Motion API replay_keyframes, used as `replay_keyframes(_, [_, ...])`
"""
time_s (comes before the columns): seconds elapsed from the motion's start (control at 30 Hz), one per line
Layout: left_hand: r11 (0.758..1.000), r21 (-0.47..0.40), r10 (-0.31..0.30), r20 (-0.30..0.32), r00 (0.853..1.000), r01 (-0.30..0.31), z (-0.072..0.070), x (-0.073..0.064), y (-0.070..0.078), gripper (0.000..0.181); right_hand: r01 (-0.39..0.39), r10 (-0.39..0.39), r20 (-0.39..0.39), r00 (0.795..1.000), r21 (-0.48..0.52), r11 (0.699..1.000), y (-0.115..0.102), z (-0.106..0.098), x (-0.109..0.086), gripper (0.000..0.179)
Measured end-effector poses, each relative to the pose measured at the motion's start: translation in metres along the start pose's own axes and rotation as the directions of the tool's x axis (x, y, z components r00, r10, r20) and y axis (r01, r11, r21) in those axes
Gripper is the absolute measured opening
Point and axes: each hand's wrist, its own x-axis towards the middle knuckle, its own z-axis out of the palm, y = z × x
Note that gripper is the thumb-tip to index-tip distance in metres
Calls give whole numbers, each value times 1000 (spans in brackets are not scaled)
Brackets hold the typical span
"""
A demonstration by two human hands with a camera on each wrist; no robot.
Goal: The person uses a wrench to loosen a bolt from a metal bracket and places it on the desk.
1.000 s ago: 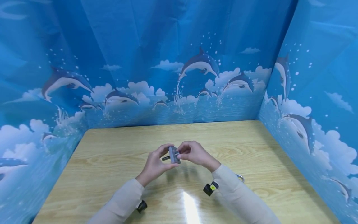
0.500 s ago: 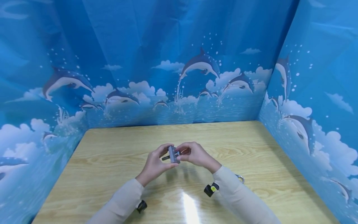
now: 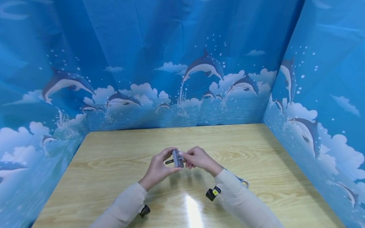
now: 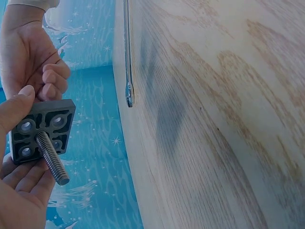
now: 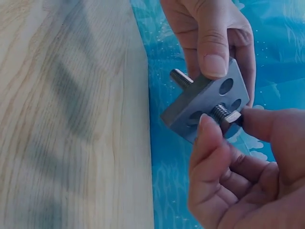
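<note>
Above the table, my left hand [image 3: 157, 165] holds a square grey plate [image 3: 177, 159] by opposite edges between thumb and fingers. Its ribbed face with several corner holes shows in the left wrist view, where a threaded bolt [image 4: 52, 160] sticks out of the middle. On the flat face, a short length of thread and the bolt's hex head [image 5: 232, 118] stand out from the plate. My right hand [image 3: 201, 160] pinches that head between thumb and index finger, its other fingers curled below. Part of the head is hidden by the fingertips.
A metal wrench [image 3: 244, 182] lies on the wooden table [image 3: 119, 145], partly hidden beneath the right sleeve in the head view. Blue dolphin-print sheeting [image 3: 137, 72] stands behind the table and along its sides.
My right hand has turned at the bolt head, the thumb now on the upper side and the fingers lower. The left hand and plate stay nearly still. More of the wrench shows.
</note>
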Motion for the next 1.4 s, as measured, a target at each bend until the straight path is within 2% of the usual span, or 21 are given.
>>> replay_keyframes(0.07, [1000,1,-4,2,1000,4,0,0,0,67,9,-9,-7,1000,-24,1000,-3,-1,-1,38])
replay_keyframes(0.2, [1000,-8,-27,2,1000,27,0,-1,-1,67,108,-110,-25,994,-79,991,-5,0,-3,16])
replay_keyframes(0.3, [999,-15,-41,-3,999,41,0,0,-2,67,217,-222,-44,974,-96,971,-4,1,-2,15])
replay_keyframes(0.43, [999,-23,-44,-13,999,44,-1,0,-3,66,267,-274,-62,960,-103,958,-4,3,-3,17])
replay_keyframes(0.7, [999,-17,-42,-17,999,42,-2,0,-2,67,269,-275,-65,959,-97,958,-2,3,-2,18])
replay_keyframes(0.83, [999,-16,-40,-20,999,40,-2,0,-3,68,192,-196,-55,979,-74,979,2,2,-1,34])
replay_keyframes(0.93, [999,-7,-43,-17,999,42,-1,0,-3,69,102,-103,-36,994,-26,994,5,2,0,48])
replay_keyframes(1.07, [999,2,-37,-8,999,37,0,0,-4,68,32,-32,-12,999,18,999,5,3,0,52])
replay_keyframes(1.17, [1000,-2,-23,-3,1000,23,1,0,-4,68,20,-20,-11,1000,10,1000,4,3,1,50])
replay_keyframes(1.27, [1000,4,-20,5,1000,20,1,0,-4,68,38,-38,-8,999,-17,999,3,3,0,38])
replay_keyframes(1.4, [999,-11,-43,-3,999,43,1,0,-1,68,134,-136,-20,990,-78,988,2,3,0,15])
